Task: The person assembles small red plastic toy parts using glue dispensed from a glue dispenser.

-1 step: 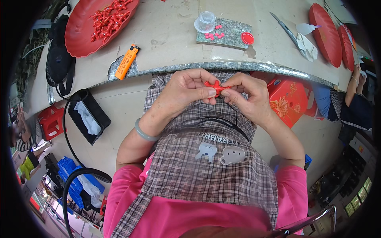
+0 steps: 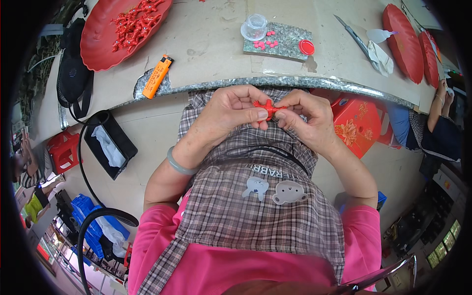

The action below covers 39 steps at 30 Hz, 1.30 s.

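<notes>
Between my two hands, just off the table's near edge, is a small glossy red figurine point(image 2: 269, 109) with limb-like points. My left hand point(image 2: 235, 109) is closed, pinching its left side between thumb and fingers. My right hand point(image 2: 309, 115) is closed too, with thumb and index finger gripping its right end. Fingertips cover much of the piece, so its exact shape is partly hidden. Similar red figurines point(image 2: 133, 29) lie heaped in a large red scalloped plate point(image 2: 96, 51) at the far left.
An orange lighter point(image 2: 158, 77) lies near the table edge. On a stone slab point(image 2: 290, 37) are a clear cup point(image 2: 254, 27), pink bits point(image 2: 265, 44) and a red lid point(image 2: 306, 47). To the right lie a craft knife point(image 2: 358, 39), tissue point(image 2: 380, 58) and red trays point(image 2: 403, 44). Another person's hands point(image 2: 445, 93) show far right.
</notes>
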{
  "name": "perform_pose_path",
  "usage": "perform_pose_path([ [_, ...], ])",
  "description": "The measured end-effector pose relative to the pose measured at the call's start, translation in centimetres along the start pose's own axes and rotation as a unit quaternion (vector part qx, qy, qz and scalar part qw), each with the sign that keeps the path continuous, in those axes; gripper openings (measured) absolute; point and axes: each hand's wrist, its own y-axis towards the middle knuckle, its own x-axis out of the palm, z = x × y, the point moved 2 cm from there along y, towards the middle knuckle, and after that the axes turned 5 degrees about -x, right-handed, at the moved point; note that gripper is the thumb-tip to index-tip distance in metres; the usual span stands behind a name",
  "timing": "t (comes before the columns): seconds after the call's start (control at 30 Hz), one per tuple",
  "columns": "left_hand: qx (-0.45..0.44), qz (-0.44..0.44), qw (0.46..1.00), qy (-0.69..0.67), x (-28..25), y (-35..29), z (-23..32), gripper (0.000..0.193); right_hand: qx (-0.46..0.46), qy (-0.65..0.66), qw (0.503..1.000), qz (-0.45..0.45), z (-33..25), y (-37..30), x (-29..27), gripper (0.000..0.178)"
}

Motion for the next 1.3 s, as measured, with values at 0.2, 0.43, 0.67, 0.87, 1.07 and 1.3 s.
perform_pose_path([
  [0.2, -0.004, -0.011, 0.999, -0.037, 0.2, 0.0, -0.2, 0.023, 0.066, 0.084, 0.994, -0.007, 0.5, -0.3, -0.3, 0.008],
  [0.43, 0.003, -0.002, 1.000, -0.005, 0.4, -0.1, 0.0, 0.021, 0.012, 0.034, 0.999, -0.006, 0.3, -0.2, -0.1, 0.006],
  [0.67, 0.061, -0.008, 0.995, 0.080, 0.4, -0.2, 0.5, 0.017, -0.037, -0.029, 0.999, -0.005, 0.2, -0.6, 0.3, 0.005],
  [0.87, 0.113, 0.007, 0.987, 0.112, 0.9, -0.5, 0.2, 0.016, -0.092, -0.063, 0.994, 0.004, 0.2, -0.6, 0.3, 0.005],
  [1.07, 0.302, 0.071, 0.864, 0.397, 1.5, -1.1, 1.5, 0.020, -0.069, -0.032, 0.997, 0.030, -0.1, -0.6, 0.5, 0.014],
  [1.3, 0.371, 0.104, 0.804, 0.453, 1.9, -1.0, 1.2, 0.036, 0.004, 0.059, 0.997, 0.054, 0.3, -1.0, 0.7, 0.015],
])
